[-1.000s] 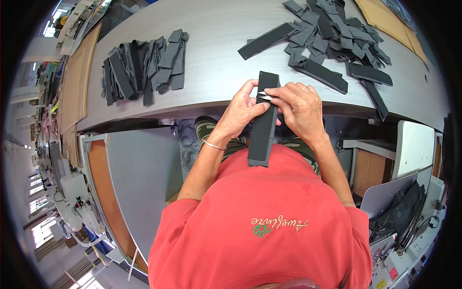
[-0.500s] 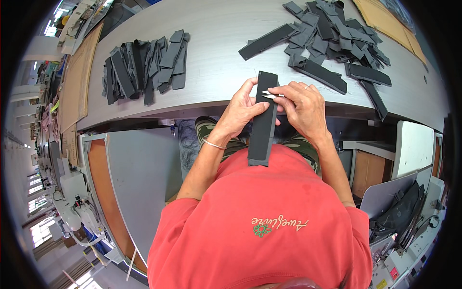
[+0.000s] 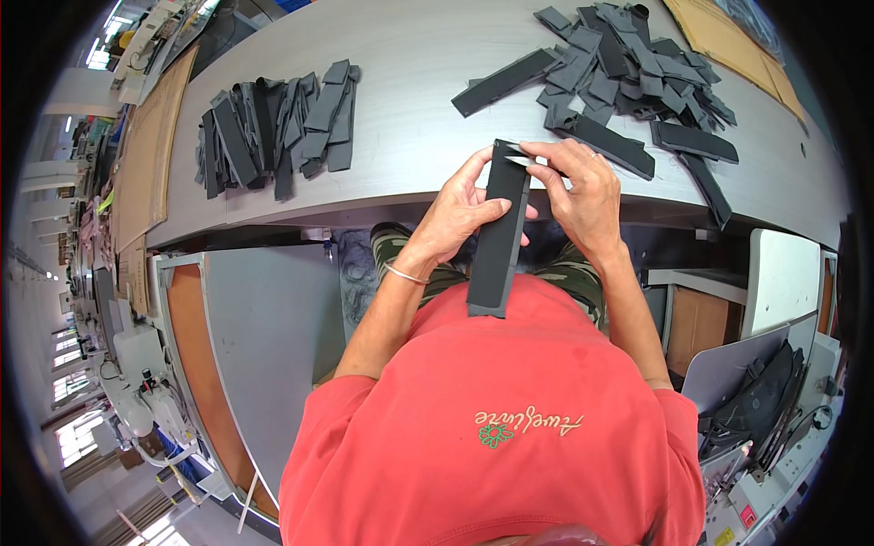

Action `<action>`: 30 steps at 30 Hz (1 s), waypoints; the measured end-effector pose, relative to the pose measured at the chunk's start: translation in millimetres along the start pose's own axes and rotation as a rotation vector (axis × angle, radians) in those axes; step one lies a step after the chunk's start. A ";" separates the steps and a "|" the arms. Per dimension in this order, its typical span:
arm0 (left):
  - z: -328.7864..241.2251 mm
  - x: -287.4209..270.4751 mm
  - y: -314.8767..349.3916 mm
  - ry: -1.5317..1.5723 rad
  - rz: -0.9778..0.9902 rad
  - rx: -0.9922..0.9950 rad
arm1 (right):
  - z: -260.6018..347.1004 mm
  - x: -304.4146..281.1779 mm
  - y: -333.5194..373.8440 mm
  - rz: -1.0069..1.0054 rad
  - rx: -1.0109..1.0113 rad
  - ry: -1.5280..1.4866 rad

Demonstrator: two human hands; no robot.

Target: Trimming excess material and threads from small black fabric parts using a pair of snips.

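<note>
A long black fabric strip with greyer edges is gripped in my left hand. My thumb lies flat on its face and the fingers wrap behind it. Its lower end reaches down to the red shirt. My right hand is closed on small thread snips, whose handles are hidden in the fingers. Their two pointed blades stand apart at the strip's upper end.
On the pale table, a row of dark fabric strips lies at the left. A loose heap of similar strips spreads at the right. Cardboard sheets lie at the far right, and a grey panel stands below the table.
My right hand has moved the snips up along the strip, from nearer its middle to the upper end. The left hand keeps its hold with hardly any shift.
</note>
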State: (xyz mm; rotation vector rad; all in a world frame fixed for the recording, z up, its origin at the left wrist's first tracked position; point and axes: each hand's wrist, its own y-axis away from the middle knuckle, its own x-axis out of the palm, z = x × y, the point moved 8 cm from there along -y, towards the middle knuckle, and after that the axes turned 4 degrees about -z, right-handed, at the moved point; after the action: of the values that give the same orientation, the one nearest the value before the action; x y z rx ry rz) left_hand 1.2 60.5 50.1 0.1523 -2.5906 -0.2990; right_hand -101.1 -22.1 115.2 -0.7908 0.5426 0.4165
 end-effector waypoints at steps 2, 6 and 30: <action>-1.2 1.4 -0.1 -0.010 0.006 0.017 | -0.1 -0.1 -5.3 0.034 -0.012 0.006; 1.3 2.6 0.6 0.016 0.033 -0.006 | -6.3 4.2 -14.1 0.111 -0.023 -0.095; 4.1 -7.1 2.2 -0.115 -0.020 -0.094 | -6.3 -1.5 -25.9 0.208 -0.110 -0.134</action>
State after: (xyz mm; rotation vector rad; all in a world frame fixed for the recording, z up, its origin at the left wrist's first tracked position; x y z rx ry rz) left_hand 5.1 64.7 43.7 0.1310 -2.6835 -0.4477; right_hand -90.2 -43.6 126.7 -0.8083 0.4814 0.6911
